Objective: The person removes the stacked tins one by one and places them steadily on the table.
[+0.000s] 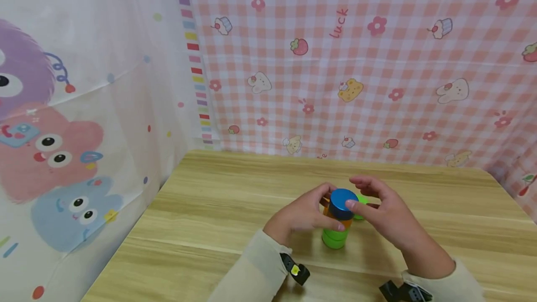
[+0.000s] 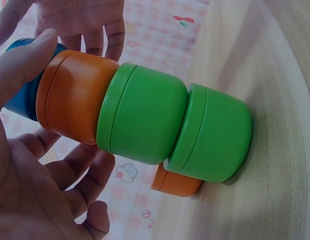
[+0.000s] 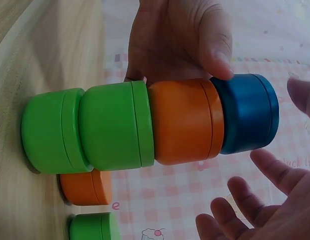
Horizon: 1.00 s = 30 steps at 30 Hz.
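Note:
A tower of small round lidded jars stands upright on the wooden table. From the bottom it goes green jar [image 2: 215, 135], second green jar [image 2: 144, 115], orange jar [image 2: 77, 97] and blue jar [image 1: 344, 198] on top; the upper ones sit slightly off line. My left hand [image 1: 308, 211] cups loosely around the upper part, its thumb tip right at the blue jar's side near the orange one, fingers spread behind. On the other side my right hand [image 1: 388, 216] is spread beside the blue jar, fingers apart, thumb near its lid.
Behind the tower's base are another orange jar [image 3: 87, 187] and another green jar [image 3: 89, 227]. The wooden table [image 1: 201, 209] reaches back to a pink checked curtain [image 1: 319, 73]. A white cartoon-printed sheet [image 1: 126, 120] hangs along the left.

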Tool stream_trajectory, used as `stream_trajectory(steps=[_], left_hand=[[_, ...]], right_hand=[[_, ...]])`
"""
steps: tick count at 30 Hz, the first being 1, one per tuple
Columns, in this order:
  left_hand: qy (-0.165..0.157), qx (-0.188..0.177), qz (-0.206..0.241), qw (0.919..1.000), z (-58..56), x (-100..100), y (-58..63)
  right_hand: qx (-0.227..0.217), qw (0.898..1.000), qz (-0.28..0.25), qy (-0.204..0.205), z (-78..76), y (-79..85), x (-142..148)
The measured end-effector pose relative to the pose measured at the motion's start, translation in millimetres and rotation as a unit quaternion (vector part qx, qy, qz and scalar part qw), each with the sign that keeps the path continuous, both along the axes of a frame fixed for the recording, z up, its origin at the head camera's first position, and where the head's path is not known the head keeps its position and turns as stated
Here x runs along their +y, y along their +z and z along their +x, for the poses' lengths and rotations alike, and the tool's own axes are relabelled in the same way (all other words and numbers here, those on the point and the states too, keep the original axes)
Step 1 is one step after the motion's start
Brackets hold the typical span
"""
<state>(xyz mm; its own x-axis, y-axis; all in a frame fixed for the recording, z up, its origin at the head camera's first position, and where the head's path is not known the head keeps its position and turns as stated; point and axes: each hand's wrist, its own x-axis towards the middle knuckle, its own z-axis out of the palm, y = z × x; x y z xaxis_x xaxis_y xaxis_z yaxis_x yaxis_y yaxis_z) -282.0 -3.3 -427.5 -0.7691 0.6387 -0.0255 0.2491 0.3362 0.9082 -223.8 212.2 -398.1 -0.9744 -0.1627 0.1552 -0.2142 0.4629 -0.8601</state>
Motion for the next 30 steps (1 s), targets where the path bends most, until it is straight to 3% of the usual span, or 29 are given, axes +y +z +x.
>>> stream_trajectory(steps=[9, 20, 30], left_hand=[[0.0, 0.001, -0.015, 0.9999, -1.8, 0.7, -3.6], [-0.014, -0.009, -0.011, 0.9998, -3.3, 1.0, -11.8], [-0.011, -0.018, 0.004, 0.9998, -5.1, 0.6, -13.3]], right_hand=[[-0.006, 0.999, -0.005, 0.054, -2.4, -3.8, 0.1], [-0.001, 0.998, -0.007, 0.059, -3.0, -8.8, 1.5], [0.019, 0.998, -0.004, 0.062, -4.8, -0.6, 10.1]])
